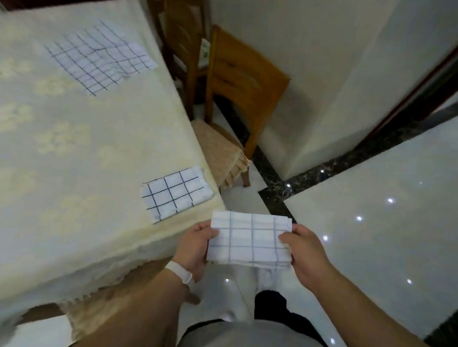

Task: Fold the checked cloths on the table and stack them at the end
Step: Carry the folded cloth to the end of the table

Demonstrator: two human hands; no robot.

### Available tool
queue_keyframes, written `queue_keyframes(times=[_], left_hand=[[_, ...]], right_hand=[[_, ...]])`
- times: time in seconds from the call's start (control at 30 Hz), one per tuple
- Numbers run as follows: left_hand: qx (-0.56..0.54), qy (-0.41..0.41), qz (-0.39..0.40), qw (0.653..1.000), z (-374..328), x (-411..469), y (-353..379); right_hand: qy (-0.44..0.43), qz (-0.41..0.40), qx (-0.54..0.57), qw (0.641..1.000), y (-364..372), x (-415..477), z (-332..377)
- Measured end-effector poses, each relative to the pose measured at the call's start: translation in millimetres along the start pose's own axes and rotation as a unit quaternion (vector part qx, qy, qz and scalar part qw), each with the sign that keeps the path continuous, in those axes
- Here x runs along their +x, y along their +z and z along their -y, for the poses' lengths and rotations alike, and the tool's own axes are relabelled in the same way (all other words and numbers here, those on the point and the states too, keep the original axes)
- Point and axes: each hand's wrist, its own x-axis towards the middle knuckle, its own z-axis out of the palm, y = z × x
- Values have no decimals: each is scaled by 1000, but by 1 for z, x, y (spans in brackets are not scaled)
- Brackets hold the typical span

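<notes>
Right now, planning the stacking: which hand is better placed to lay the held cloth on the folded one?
Likely left: the left hand grips the held cloth on the side nearest the folded cloth; the right hand is farther.

Folded checked cloth [250,240] between both hands [250,251]

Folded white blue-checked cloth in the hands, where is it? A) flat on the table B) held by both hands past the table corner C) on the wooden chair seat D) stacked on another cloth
B: the left hand and right hand grip the folded white blue-checked cloth by its two ends, off the cream-clothed table.
</notes>
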Motion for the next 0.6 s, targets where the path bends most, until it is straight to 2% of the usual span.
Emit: queue_keyframes(times=[0.23, 0.4, 0.6], left_hand=[[-46, -4, -110, 993, -24, 16, 23], [-53, 13, -190, 980, -51, 18, 35], [-116, 36, -260, 958, -63, 9, 29]], right_hand=[[6, 110, -78, 991, 15, 84, 44], [16, 195, -129, 972, 29, 123, 77], [-14, 279, -187, 942, 66, 140, 107]])
